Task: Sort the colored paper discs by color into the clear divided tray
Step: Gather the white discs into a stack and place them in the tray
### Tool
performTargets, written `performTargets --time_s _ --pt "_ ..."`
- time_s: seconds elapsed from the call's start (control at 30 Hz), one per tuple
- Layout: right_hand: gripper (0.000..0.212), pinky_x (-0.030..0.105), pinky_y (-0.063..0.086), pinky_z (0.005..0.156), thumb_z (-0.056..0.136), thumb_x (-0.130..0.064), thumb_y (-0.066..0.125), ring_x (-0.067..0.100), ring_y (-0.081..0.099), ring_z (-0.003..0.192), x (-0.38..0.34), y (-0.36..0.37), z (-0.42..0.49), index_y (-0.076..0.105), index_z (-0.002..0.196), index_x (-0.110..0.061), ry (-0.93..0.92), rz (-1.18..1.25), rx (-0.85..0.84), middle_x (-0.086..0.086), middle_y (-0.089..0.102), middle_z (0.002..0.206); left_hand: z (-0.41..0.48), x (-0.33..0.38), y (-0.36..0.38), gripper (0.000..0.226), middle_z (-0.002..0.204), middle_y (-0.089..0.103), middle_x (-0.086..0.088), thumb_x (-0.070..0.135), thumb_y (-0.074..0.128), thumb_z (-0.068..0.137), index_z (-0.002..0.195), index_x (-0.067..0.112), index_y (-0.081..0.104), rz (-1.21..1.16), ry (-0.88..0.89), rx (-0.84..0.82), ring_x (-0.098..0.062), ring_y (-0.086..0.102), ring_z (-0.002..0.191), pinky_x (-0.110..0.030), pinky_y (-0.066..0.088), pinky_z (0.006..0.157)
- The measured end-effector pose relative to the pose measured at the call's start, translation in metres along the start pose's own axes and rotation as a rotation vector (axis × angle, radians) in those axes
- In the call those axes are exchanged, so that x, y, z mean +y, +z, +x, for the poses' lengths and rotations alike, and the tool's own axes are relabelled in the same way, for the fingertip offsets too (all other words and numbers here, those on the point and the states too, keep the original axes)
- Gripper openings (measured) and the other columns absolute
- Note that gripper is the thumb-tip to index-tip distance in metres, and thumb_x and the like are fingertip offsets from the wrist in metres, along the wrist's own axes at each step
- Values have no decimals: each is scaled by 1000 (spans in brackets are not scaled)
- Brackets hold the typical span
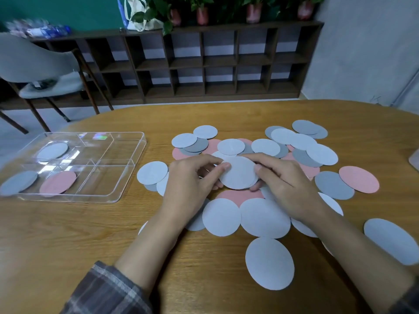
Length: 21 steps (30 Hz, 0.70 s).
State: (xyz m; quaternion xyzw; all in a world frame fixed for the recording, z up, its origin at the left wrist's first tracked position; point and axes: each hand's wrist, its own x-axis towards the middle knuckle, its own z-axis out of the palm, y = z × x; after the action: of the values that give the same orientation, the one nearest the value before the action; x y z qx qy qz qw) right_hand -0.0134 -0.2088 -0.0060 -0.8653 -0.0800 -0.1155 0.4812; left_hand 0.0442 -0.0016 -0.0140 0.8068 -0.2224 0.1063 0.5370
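Fingers [224, 166] of left hand [190, 181] and right hand [286, 180]: curled, pinching one pale disc [238, 174] at opposite edges. Scattered discs [265, 217] beneath; clear divided tray [122, 146] well left.

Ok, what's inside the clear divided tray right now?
The clear divided tray holds a pale disc far left, a grey disc near left and a pink disc beside it. No discs show in the other compartments. Whether more lie under each is hidden.

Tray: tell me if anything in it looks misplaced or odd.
Nothing stands out. The clear tray holds a pale disc, a grey disc and a pink disc, each in its own compartment.
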Motion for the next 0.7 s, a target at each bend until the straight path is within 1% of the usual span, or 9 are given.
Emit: performTargets --time_s 0.07,0.17,0.27,0.33,0.4,0.47,0.6,0.63,0.7 --pt "32 14 52 69 106 -18 51 9 73 84 -3 0 -1 67 125 -38 2 27 -13 -19 74 91 0 1 0 8 68 75 1 20 80 93 90 13 80 6 -8 -12 -14 73 59 -39 62 63" --pt "28 29 55 72 101 -19 61 11 68 91 1 1 0 69 125 -31 -33 -135 10 -11 75 99 1 2 -1 14 71 74 5 27 83 89 82 17 77 77 9 -54 -12 69 61 -31 57 62" --pt "23 32 48 70 102 -17 59 15 64 84 8 -1 2 68 121 -25 -68 -234 27 -3 72 92 3 1 -10 19 69 70 9 40 87 82 79 23 77 194 12 -200 -5 59 62 -16 45 60" --pt "22 34 47 68 102 -16 58 19 64 81 11 -3 2 67 120 -26 -80 -240 39 2 71 90 3 1 -18 24 74 70 10 48 91 74 86 29 80 229 -41 -341 -2 56 65 -15 45 62" --pt "23 35 48 68 103 -17 56 19 64 83 13 -4 0 65 122 -28 -75 -233 34 2 71 92 3 0 -24 36 84 68 11 52 95 66 93 34 80 282 -62 -461 -2 56 72 -15 47 66" --pt "23 34 49 69 104 -18 55 16 63 86 13 -5 -1 64 123 -28 -58 -230 33 -1 71 95 3 -1 -28 44 91 66 11 49 98 61 98 36 80 293 -61 -530 -6 56 78 -21 50 71" --pt "23 12 44 67 104 -18 56 -2 57 96 11 -10 -3 66 122 -27 -23 -231 45 -20 66 98 4 -4 -32 39 90 69 8 38 100 62 97 35 83 223 -105 -531 -6 56 75 -31 55 75" --pt "22 12 44 67 103 -19 56 -4 57 97 11 -11 -3 67 121 -27 -11 -227 47 -21 65 98 5 -5 -33 36 89 70 7 35 100 63 95 34 84 218 -115 -527 -7 58 74 -33 55 75" --pt "23 19 48 68 103 -20 56 -2 57 99 10 -12 -3 67 121 -29 13 -223 49 -16 68 100 6 -5 -33 30 86 72 4 33 99 65 91 33 84 220 -130 -525 -9 58 72 -36 55 74"
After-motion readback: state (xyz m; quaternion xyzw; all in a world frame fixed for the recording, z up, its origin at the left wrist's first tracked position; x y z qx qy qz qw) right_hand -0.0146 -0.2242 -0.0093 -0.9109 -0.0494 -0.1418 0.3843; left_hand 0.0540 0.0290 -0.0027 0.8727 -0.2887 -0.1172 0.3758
